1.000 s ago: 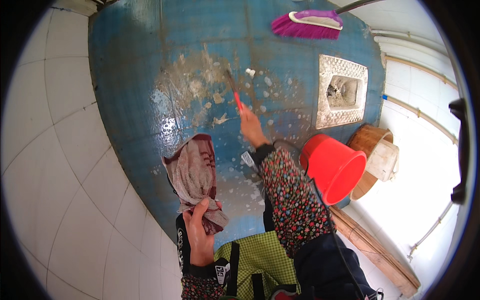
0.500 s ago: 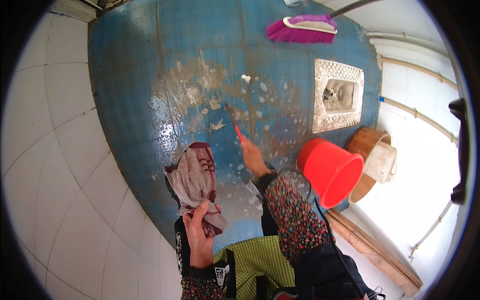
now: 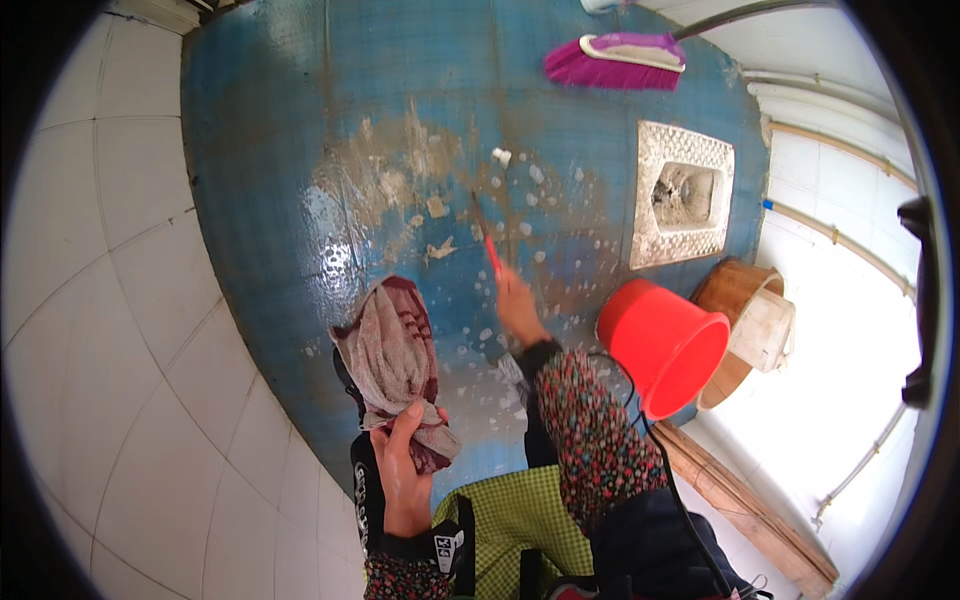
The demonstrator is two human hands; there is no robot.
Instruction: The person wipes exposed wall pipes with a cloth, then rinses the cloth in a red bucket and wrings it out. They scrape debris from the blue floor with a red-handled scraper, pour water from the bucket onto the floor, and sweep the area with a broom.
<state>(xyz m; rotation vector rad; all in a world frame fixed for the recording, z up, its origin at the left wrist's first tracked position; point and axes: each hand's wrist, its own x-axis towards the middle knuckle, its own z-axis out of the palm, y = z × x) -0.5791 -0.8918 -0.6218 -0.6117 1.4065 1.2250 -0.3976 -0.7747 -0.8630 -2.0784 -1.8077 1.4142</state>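
Note:
My left hand (image 3: 402, 480) grips a bunched grey and maroon towel (image 3: 385, 345), thumb across its lower end; most of the towel stands up loosely beyond my fingers. My right hand (image 3: 520, 308) is closed round the red handle of a thin tool (image 3: 491, 252). Its narrow dark blade points away from me, the tip at or just over the wet, stained blue floor (image 3: 260, 110). I cannot tell if the tip touches. Pale scraps (image 3: 440, 248) lie left of the blade, and a small white piece (image 3: 501, 156) lies beyond its tip.
A squat toilet pan (image 3: 686, 245) is set in the floor at the right. Nearer me stand a red bucket (image 3: 650, 335) and a wooden tub (image 3: 730, 290) with a whitish container (image 3: 765, 328). A purple broom (image 3: 615, 62) rests at the back. White tiles (image 3: 140, 300) cover the left wall.
My right hand has shifted slightly farther away and to the right with the red-handled tool. The towel stays in my left hand. The whole view has moved a little.

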